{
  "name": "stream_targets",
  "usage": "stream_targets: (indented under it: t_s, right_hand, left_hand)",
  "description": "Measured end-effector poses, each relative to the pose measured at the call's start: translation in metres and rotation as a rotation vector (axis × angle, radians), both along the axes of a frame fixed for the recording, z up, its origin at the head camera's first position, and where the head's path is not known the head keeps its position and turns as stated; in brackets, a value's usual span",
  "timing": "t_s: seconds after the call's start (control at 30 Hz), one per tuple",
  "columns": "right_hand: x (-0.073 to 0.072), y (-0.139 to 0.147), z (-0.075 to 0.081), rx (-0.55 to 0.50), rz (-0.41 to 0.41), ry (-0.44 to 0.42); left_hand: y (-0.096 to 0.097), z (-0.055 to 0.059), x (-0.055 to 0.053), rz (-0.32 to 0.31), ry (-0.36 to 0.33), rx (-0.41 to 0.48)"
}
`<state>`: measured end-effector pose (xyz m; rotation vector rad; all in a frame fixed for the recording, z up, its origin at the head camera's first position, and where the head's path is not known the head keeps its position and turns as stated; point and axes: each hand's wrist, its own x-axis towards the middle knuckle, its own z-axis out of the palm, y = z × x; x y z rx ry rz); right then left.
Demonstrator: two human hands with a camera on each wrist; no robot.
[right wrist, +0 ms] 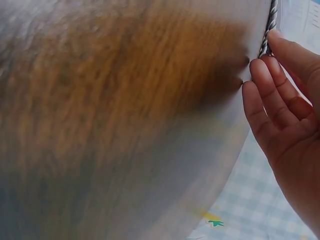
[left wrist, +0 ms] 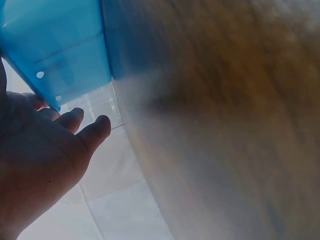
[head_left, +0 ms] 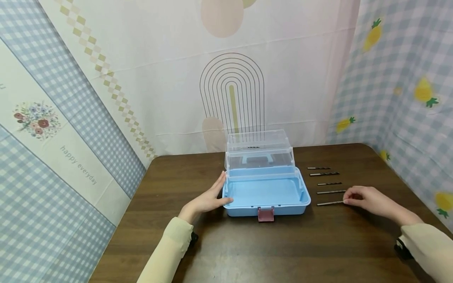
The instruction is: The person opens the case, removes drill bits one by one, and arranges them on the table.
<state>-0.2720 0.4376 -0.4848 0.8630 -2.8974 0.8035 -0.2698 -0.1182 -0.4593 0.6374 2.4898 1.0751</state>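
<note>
A light blue toolbox with its clear trays folded up and back stands on the brown table. My left hand rests against the box's left side, fingers extended along the outer wall and thumb over the rim. In the left wrist view, the fingers lie beside the blue wall. To the right of the box, my right hand pinches the end of the nearest drill bit between thumb and fingertips. The right wrist view shows its spiral flutes at the thumb.
Several more drill bits, among them a thick dark one and a thin one, lie in a row behind the pinched bit. Another dark bit shows in the upper clear tray. A mauve latch hangs at the box's front. Patterned cloth backs the table.
</note>
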Motion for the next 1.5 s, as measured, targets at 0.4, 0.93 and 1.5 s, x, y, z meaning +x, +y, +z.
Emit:
stream_targets:
  t_s: [0.4, 0.93, 1.5]
  right_hand:
    - [-0.0014, -0.0022, -0.0036, 0.006, -0.042, -0.071]
    - [0.0016, -0.0034, -0.0033, 0.043, -0.089, -0.093]
    - [0.0034, -0.0041, -0.0026, 0.033, -0.093, -0.148]
  left_hand:
    - [-0.0018, -0.0069, -0.0032, 0.019, -0.002, -0.015]
    - [-0.0016, -0.0055, -0.0022, 0.014, -0.006, -0.003]
    - [-0.0015, -0.006, -0.0019, 0.019, -0.006, -0.011]
